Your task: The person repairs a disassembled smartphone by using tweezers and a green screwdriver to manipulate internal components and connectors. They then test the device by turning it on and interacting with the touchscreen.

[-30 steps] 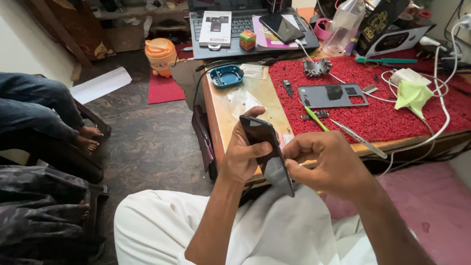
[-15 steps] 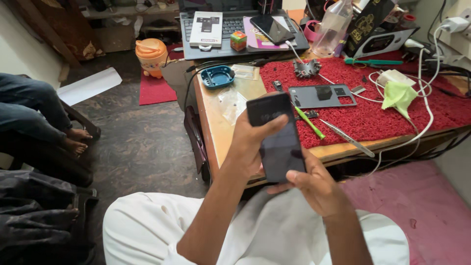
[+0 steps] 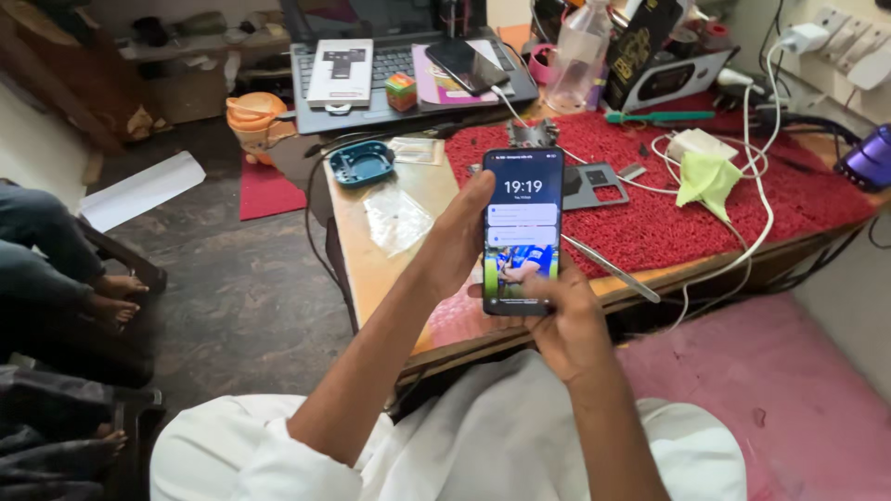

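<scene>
The right hand [image 3: 566,325] gripped the bottom end of the smartphone [image 3: 522,230], thumb laid on the lit screen; its other fingers were hidden behind the casing. The left hand [image 3: 461,237] clasped the phone's left edge, fingers curled out of sight behind it. The phone stood upright above the near edge of the table [image 3: 380,269]. Metal tweezers [image 3: 608,267] lay partly covered by it on the red mat [image 3: 650,213]. A laptop [image 3: 408,65] at the far edge was cut off.

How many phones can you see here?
2. One smartphone, screen lit, is held in both hands, left hand and right hand. A second dark phone lies on the laptop. Others may be hidden in the clutter.
</scene>
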